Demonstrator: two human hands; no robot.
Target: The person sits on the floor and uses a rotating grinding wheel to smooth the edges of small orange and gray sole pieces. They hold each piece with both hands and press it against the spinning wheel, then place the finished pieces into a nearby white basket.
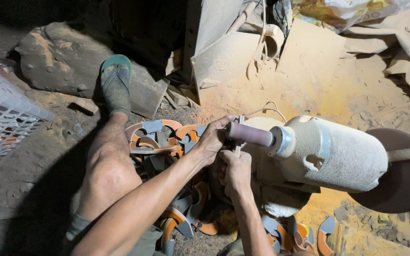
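Observation:
My left hand [212, 138] and my right hand [236, 171] together grip a thin flat grey-and-orange piece [239, 124], held upright against the sanding drum [250, 134]. The pinkish drum sticks out to the left from a dusty white motor housing [330, 154]. The left hand holds the piece from the left, the right hand from below. Most of the piece is hidden by my fingers.
A heap of curved orange and grey cut-outs [162, 137] lies under my arms, more [290, 234] at the bottom. My bare leg and a sandalled foot [116, 83] stretch left. A white plastic crate [3, 116] stands far left. Orange dust covers the ground [309, 90]; a round disc [404, 175] sits right.

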